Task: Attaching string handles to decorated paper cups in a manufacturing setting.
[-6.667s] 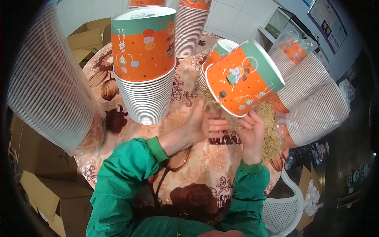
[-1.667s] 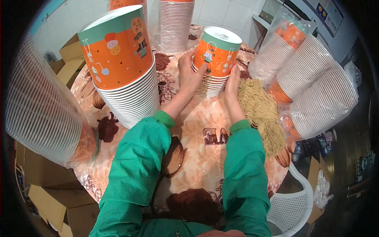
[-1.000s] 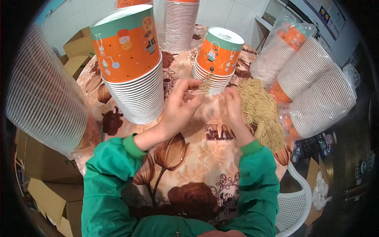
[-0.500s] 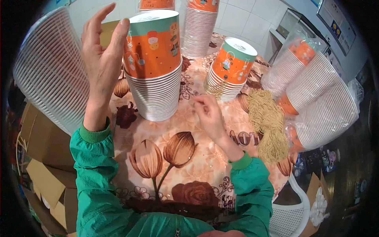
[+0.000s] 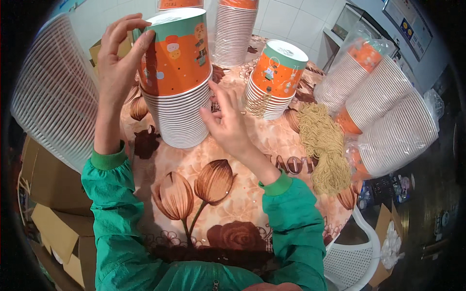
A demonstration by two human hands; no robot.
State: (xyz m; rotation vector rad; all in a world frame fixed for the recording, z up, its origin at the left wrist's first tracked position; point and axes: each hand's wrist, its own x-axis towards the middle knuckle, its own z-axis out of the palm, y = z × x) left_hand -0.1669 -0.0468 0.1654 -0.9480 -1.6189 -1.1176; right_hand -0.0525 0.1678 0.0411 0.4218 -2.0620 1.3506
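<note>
In front of me stands a tall stack of upside-down paper cups (image 5: 177, 119), with an orange and green printed cup on top and white rims below. At its upper left is my left hand (image 5: 119, 58), open, thumb and fingertips close to the top cup's edge. Whether they touch it I cannot tell. My right hand (image 5: 227, 119) is open beside the stack's right side, thumb and forefinger apart near the white rims. A shorter stack of the same cups (image 5: 276, 72) stands farther right, with yellowish cords (image 5: 257, 103) across its rims.
A bundle of yellowish cords (image 5: 324, 153) lies on the flowered tablecloth (image 5: 252, 194). Several plastic-wrapped cup stacks (image 5: 395, 131) lie at the right. Another wrapped stack (image 5: 53, 92) leans at the left, above cardboard boxes (image 5: 58, 184). A white chair (image 5: 352, 262) stands at lower right.
My right hand has moved left to the tall stack, and its fingers have opened. My left hand stays at the top, its fingers bent closer to the cup.
</note>
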